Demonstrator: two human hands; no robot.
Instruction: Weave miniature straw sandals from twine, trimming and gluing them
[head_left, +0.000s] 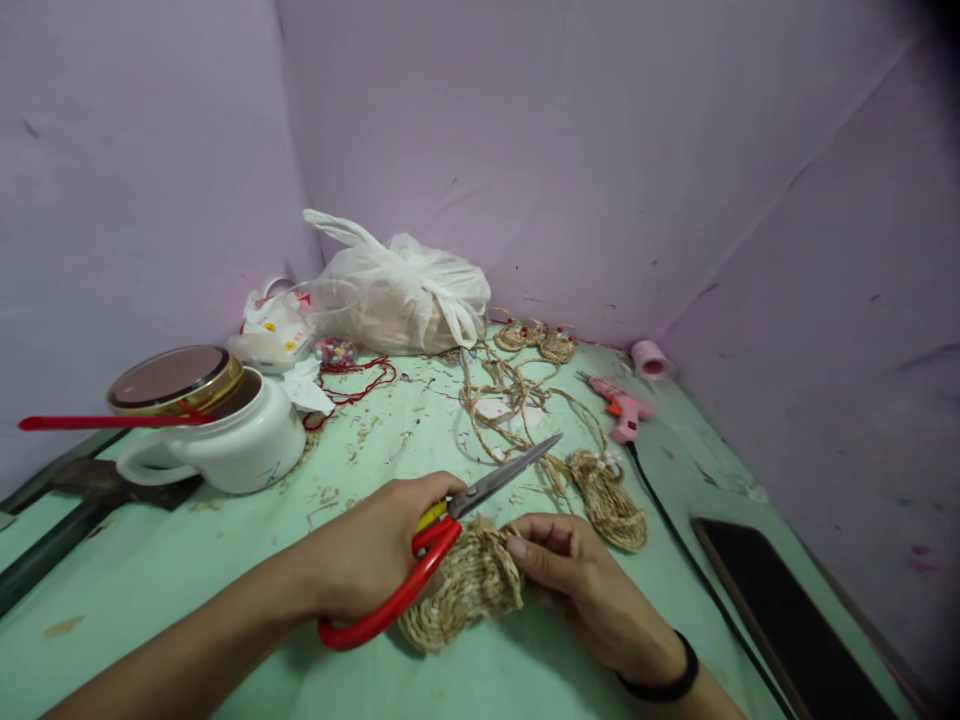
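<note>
My left hand [371,550] is closed round the red handles of a pair of scissors [420,570], whose blades point up and to the right over the table. My right hand [577,580], with a black band at the wrist, pinches the right edge of a woven straw piece [461,590] lying on the green table [187,570]. The scissors' handles rest across that woven piece. A second woven straw piece [611,500] lies just beyond my right hand, joined to a tangle of straw cord [510,400].
A white pot [240,445] with a loose gold lid and a red stick stands at the left. A white plastic bag [409,290] sits at the back. A pink glue gun [622,410] with a black cable lies right, near a dark slab [780,610]. Red cord [352,380] lies behind.
</note>
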